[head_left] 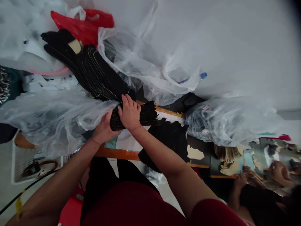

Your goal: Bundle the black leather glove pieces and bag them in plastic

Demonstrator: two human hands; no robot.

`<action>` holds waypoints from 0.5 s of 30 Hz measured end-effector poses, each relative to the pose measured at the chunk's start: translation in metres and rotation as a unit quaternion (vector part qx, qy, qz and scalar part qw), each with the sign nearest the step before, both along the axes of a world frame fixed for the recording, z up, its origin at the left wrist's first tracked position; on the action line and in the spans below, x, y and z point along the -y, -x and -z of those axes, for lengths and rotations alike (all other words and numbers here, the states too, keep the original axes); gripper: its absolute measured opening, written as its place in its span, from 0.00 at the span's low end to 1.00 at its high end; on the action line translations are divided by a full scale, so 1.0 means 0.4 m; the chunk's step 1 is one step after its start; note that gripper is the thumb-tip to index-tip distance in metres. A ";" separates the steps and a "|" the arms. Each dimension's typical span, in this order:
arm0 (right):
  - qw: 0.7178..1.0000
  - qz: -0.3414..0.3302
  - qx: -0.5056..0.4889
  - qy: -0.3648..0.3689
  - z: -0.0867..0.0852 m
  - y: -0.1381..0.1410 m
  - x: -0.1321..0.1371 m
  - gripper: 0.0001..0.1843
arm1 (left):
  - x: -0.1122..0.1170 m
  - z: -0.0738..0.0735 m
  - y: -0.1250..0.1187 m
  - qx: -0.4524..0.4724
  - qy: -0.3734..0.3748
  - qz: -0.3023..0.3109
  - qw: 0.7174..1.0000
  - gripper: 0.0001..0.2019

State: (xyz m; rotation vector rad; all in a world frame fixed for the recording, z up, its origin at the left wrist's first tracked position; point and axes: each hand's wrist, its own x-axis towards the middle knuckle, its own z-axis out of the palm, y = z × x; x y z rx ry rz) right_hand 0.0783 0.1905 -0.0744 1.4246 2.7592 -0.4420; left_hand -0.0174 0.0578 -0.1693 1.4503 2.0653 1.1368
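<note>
Two hands, the left hand [103, 129] and the right hand [129, 113], hold one thick black bundle [101, 78] of thin, flat strips. Both grips are shut tight around it, with the fingers wrapped over the top. The right hand sits closer to the cut end, and the left hand sits just beside it, with the two touching.

The cut end [147, 115] sticks out past the right hand and spreads like a fan. The long part of the bundle runs up and away to a wide, dark end with a tan patch [74, 46] on it. Thin, pale lines run along the strips.

A clear plastic bag [54, 117] presses against the left hand, so there is little room on that side. Another clear bag [145, 58] lies along the top edge of the bundle. A red bag [82, 23] sits near the far end. Under the hands is a board with an orange edge [117, 153], and black cut shapes [166, 141] lie past the right arm. A third clear bag [225, 122] sits further right, well apart from the hands. Down in the corner, another person's hand [241, 180] works on its own.
</note>
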 end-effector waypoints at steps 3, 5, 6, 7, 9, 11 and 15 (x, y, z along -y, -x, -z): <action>1.000 -0.017 -0.021 -0.010 0.009 0.012 -0.005 0.33 | -0.011 -0.004 0.009 0.020 0.003 0.003 1.000 0.58; 0.999 -0.021 -0.024 -0.013 0.008 0.006 -0.009 0.33 | -0.017 -0.007 0.012 0.024 0.003 -0.010 1.000 0.58; 0.999 -0.019 -0.023 -0.013 0.005 -0.003 -0.009 0.34 | -0.018 -0.008 0.013 0.021 0.001 -0.015 1.000 0.57; 1.000 -0.016 -0.022 -0.014 0.003 -0.014 -0.007 0.35 | -0.018 -0.008 0.013 0.014 -0.001 -0.019 1.000 0.57; 1.000 -0.012 -0.020 -0.015 -0.001 -0.042 0.001 0.36 | -0.016 -0.006 0.012 -0.004 -0.003 -0.020 1.000 0.57; 1.000 -0.014 -0.017 -0.015 -0.001 -0.065 0.010 0.36 | -0.011 -0.002 0.010 -0.021 0.001 -0.013 1.000 0.59; 1.000 -0.017 -0.015 -0.021 0.018 -0.053 0.012 0.34 | -0.005 -0.002 0.007 -0.033 0.007 0.010 0.999 0.61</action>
